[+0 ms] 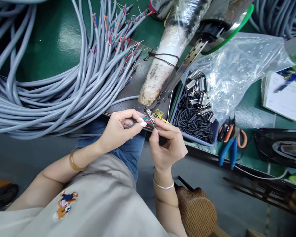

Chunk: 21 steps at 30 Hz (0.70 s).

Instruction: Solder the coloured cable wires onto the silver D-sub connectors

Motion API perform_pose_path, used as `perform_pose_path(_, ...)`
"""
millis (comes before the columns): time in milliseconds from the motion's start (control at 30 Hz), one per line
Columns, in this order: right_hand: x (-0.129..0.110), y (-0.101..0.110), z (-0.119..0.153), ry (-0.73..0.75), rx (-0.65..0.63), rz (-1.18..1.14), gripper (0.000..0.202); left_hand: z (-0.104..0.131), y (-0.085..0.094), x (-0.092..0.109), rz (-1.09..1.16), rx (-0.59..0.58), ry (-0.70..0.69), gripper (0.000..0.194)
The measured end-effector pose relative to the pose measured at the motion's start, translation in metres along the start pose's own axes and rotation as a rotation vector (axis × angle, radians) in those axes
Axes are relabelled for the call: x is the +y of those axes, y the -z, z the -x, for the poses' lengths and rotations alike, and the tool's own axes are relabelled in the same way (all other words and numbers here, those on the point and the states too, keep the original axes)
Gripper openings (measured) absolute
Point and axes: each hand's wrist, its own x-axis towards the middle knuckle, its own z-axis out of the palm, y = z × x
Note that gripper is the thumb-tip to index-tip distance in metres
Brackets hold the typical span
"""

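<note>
Near the table's front edge, my left hand (123,128) is closed, thumb and fingers pinching thin coloured wires (145,118). Just right of it, my right hand (169,141) grips a metal multi-pin connector (149,115) at its lower end, fingertips together. The wires meet the connector's pin side between both hands. Right above the connector comes the lower end of a soldering iron (192,54), fixed at a slant; whether its tip touches is too small to tell. A yellow strip (161,118) lies behind my right fingers.
Grey cables (71,89) with stripped ends fill the left side. A wrapped white tube (160,62) slants down beside the iron. A bin (215,135) holds black sleeves and metal connectors, with clear plastic (239,72) beside it. Blue-handled pliers (228,149) and a notepad (286,95) lie right.
</note>
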Motion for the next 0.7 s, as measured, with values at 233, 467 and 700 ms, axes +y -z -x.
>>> perform_pose_path(233,0.002,-0.001,0.001,0.013,0.017,-0.009,0.019,0.0,0.001,0.0,-0.031,0.011,-0.028,0.019)
perform_pose_path(467,0.003,-0.003,-0.002,0.038,0.001,0.002,0.02,-0.007,0.001,0.002,-0.19,0.06,-0.186,0.013)
perform_pose_path(700,0.004,-0.005,-0.006,0.007,0.004,-0.051,0.018,-0.011,0.002,0.004,-0.341,0.036,-0.344,0.009)
